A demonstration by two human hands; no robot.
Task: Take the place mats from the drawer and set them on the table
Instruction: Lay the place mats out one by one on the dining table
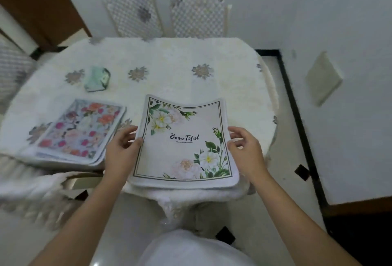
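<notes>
Left hand pinching the white place mat, right hand loosely open at its edge: I judged it needed flattening square on the surface.

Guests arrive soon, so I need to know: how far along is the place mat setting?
Done: a stack of colourful floral mats lies on the table, left side. In hand: the white Beautiful mat, left hand gripping its left edge, right hand at its right edge, far edge curled up. Left: flatten it and probably spread the stack to the seats.
</notes>
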